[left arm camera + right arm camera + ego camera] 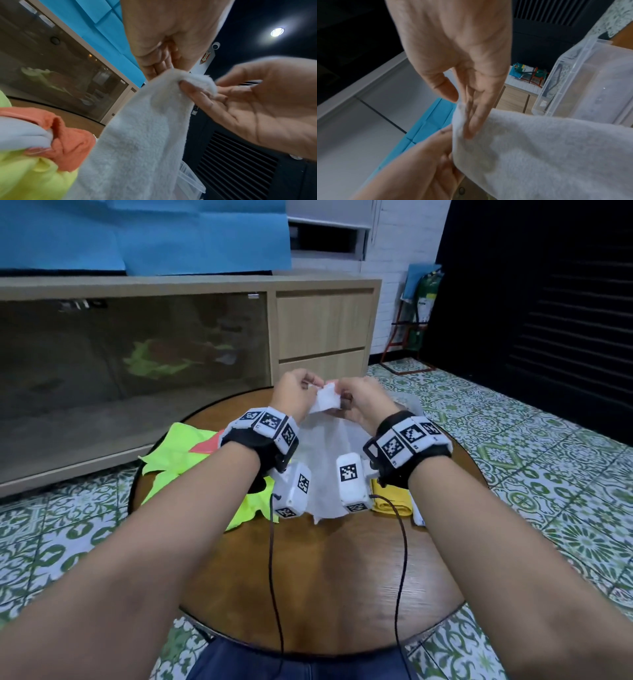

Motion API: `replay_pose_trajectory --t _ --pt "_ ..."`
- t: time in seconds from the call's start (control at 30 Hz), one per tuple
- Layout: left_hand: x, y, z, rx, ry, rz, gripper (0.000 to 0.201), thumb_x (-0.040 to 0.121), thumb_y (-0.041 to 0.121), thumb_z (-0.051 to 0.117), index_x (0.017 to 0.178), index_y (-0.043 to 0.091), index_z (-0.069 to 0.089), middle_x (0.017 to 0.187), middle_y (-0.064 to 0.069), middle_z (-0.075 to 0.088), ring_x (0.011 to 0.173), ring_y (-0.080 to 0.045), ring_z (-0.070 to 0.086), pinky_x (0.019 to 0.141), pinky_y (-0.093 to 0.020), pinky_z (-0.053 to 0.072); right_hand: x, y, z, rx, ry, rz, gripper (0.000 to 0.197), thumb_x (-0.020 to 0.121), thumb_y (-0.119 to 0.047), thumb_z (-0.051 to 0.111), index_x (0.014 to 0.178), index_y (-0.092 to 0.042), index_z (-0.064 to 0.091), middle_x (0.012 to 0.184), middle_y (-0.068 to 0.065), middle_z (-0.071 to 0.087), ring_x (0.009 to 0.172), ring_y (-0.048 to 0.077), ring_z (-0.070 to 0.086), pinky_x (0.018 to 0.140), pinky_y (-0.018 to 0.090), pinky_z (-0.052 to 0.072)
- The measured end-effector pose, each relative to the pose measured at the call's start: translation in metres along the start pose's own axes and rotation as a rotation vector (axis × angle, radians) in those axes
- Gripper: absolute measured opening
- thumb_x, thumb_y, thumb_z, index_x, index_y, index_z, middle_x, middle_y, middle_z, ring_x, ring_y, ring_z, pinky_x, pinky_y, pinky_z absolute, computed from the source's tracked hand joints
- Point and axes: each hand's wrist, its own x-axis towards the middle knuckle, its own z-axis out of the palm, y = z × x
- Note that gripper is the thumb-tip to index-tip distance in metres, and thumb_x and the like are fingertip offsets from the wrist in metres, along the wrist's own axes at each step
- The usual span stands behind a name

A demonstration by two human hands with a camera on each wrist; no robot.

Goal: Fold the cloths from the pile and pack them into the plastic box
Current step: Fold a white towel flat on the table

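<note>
Both hands are raised over the round wooden table (pixel 342 577) with a white cloth (pixel 325 446) hanging between them. My left hand (pixel 308 387) pinches its top corner, and my right hand (pixel 342 399) pinches the same bunched corner from the other side. In the left wrist view the left fingers (pixel 163 65) meet the white cloth (pixel 145 135) while the right thumb (pixel 188 88) presses on it. The right wrist view shows thumb and fingers (pixel 471 115) closing on the cloth's edge (pixel 539 155). The clear plastic box (pixel 573 81) stands at the right, mostly hidden in the head view.
A pile of neon yellow-green cloths (pixel 178 453) with an orange one (pixel 209 445) lies on the table's left. A folded yellow cloth (pixel 392 498) lies at the right beside the box. A wooden cabinet (pixel 322 326) stands behind the table.
</note>
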Motion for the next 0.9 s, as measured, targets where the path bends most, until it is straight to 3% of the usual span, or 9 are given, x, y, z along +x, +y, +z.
replay_pose_trajectory --t 0.07,0.2,0.3,0.4,0.47,0.57,0.7,0.83,0.9 --pt "-0.004 -0.006 -0.010 0.002 -0.035 0.007 0.022 0.088 -0.002 0.050 0.081 0.012 0.065 0.069 0.004 0.058 0.070 -0.016 0.054 0.067 -0.024 0.045 -0.008 0.005 -0.003 0.000 -0.071 -0.003 0.015 0.093 0.005 0.041 0.099 0.003 0.055 0.089 0.019 0.059 0.069 0.021 0.061 0.059 0.025 0.057" --pt "-0.012 -0.008 -0.028 0.149 -0.004 0.070 0.018 0.088 0.004 0.052 0.095 0.010 0.068 0.080 -0.001 0.064 0.078 -0.014 0.056 0.071 -0.022 0.044 -0.017 0.014 -0.007 -0.320 -0.109 -0.131 0.026 0.090 0.009 0.049 0.116 0.008 0.054 0.094 0.022 0.062 0.055 0.008 0.067 0.059 0.018 0.056" --pt "-0.014 -0.005 -0.033 0.201 0.028 0.113 0.011 0.086 0.012 0.060 0.097 0.012 0.063 0.067 0.006 0.060 0.064 -0.002 0.054 0.058 -0.013 0.039 -0.020 0.015 -0.004 -0.570 -0.064 -0.218 0.010 0.089 0.004 0.053 0.090 0.002 0.062 0.071 0.017 0.063 0.039 0.004 0.059 0.047 0.016 0.051" --pt "-0.018 -0.001 -0.029 0.086 -0.056 0.074 0.001 0.085 0.011 0.065 0.085 0.012 0.066 0.064 0.007 0.059 0.052 0.006 0.051 0.057 -0.011 0.040 -0.018 0.015 -0.001 -0.783 0.014 -0.349 0.028 0.088 -0.013 0.060 0.060 -0.014 0.055 0.052 0.002 0.055 0.031 0.001 0.045 0.042 0.018 0.039" --pt "-0.025 0.001 -0.027 -0.094 -0.110 0.048 0.011 0.087 0.008 0.063 0.079 0.014 0.063 0.068 0.003 0.060 0.051 0.007 0.053 0.057 -0.012 0.043 -0.017 0.016 0.001 -0.851 0.086 -0.413 0.038 0.087 -0.017 0.060 0.052 -0.019 0.048 0.047 -0.003 0.044 0.035 0.003 0.039 0.043 0.018 0.030" --pt "-0.036 0.002 -0.025 -0.247 -0.191 0.028 0.013 0.083 0.005 0.067 0.083 0.016 0.060 0.078 0.002 0.062 0.057 0.010 0.058 0.062 -0.007 0.047 -0.017 0.017 0.000 -0.857 0.096 -0.416 0.045 0.088 -0.016 0.059 0.047 -0.021 0.041 0.047 -0.004 0.035 0.046 0.007 0.029 0.045 0.022 0.021" --pt "-0.051 0.001 -0.031 -0.259 -0.256 0.041 0.025 0.081 0.000 0.068 0.103 0.008 0.057 0.086 0.004 0.062 0.068 0.008 0.060 0.069 -0.006 0.049 -0.026 0.014 -0.005 -0.840 -0.019 -0.415 0.049 0.087 -0.019 0.062 0.045 -0.019 0.037 0.048 -0.004 0.031 0.044 0.005 0.029 0.047 0.023 0.020" --pt "-0.076 0.001 -0.037 -0.351 -0.180 0.065 0.014 0.091 0.006 0.056 0.102 0.001 0.063 0.080 0.003 0.064 0.061 0.008 0.059 0.055 -0.004 0.043 -0.044 0.018 -0.011 -0.808 -0.150 -0.443 0.041 0.087 -0.025 0.065 0.057 -0.008 0.044 0.053 -0.003 0.030 0.041 0.003 0.029 0.043 0.015 0.020" --pt "-0.087 -0.003 -0.035 -0.449 -0.133 0.028 0.012 0.091 0.006 0.056 0.097 0.006 0.065 0.078 0.007 0.067 0.066 0.004 0.060 0.058 -0.008 0.045 -0.050 0.025 -0.012 -0.717 -0.144 -0.471 0.030 0.086 -0.020 0.066 0.063 -0.009 0.050 0.054 -0.004 0.037 0.045 0.000 0.033 0.047 0.015 0.024"
